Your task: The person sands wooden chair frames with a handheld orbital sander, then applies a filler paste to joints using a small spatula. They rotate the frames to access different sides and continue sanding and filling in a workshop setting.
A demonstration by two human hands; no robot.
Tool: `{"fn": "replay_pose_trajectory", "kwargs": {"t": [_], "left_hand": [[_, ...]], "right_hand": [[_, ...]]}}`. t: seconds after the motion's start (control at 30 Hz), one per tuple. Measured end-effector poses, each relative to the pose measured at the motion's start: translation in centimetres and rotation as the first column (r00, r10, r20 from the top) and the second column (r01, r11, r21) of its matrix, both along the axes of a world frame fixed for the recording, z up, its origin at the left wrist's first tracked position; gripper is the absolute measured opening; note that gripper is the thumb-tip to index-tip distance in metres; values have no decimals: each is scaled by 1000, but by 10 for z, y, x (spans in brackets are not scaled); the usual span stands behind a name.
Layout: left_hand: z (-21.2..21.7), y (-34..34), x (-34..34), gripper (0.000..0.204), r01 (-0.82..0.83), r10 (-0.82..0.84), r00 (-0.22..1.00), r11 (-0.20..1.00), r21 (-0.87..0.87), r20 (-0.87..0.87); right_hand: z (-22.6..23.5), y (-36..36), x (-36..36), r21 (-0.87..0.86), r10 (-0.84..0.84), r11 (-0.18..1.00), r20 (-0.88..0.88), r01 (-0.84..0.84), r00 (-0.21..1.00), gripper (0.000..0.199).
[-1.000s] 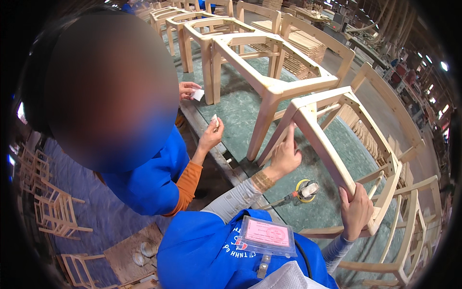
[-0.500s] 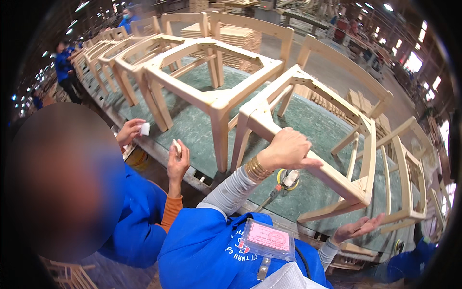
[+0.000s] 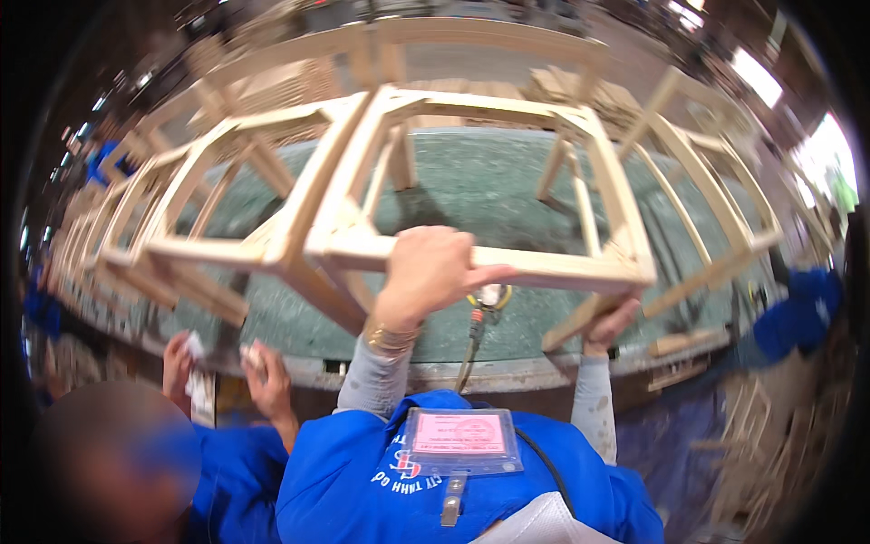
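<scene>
Head view: left hand (image 3: 424,272) clamped on the near rail of the pale wooden chair frame (image 3: 564,266)!
The frame stands on the green table (image 3: 471,186), right hand (image 3: 614,325) at the leg below its near right corner; whether those fingers close, I can't tell.

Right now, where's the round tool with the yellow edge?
In the head view, the round tool sits right of centre on the green tabletop, partly hidden behind the wooden chair's front rail, below the thumb of the left hand.
</scene>
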State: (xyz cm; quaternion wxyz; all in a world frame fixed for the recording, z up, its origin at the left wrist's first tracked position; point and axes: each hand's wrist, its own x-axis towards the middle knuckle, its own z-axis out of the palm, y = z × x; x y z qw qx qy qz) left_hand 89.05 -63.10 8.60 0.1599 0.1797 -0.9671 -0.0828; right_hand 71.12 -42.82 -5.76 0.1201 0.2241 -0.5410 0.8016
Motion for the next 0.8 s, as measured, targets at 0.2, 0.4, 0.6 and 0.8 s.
{"fn": "replay_pose_trajectory", "kwargs": {"t": [0.2, 0.4, 0.6, 0.8], "left_hand": [[9, 1, -9, 55, 95, -95, 995, 995, -15, -18], [0, 28, -43, 39, 505, -364, 790, 842, 189, -493], [-10, 95, -103, 51, 722, -708, 573, 674, -153, -413], [-32, 85, -140, 60, 508, -629, 720, 765, -396, -291]], "right_hand": [[-41, 49, 5, 399, -167, 908, 73, 125, 983, 54], [-33, 76, 139, 596, -311, 791, 204, 134, 928, 22], [-26, 122, 253, 622, -584, 673, 116, 399, 804, 15], [19, 222, 393, 775, -994, 52, -23, 629, 111, 11]]}}
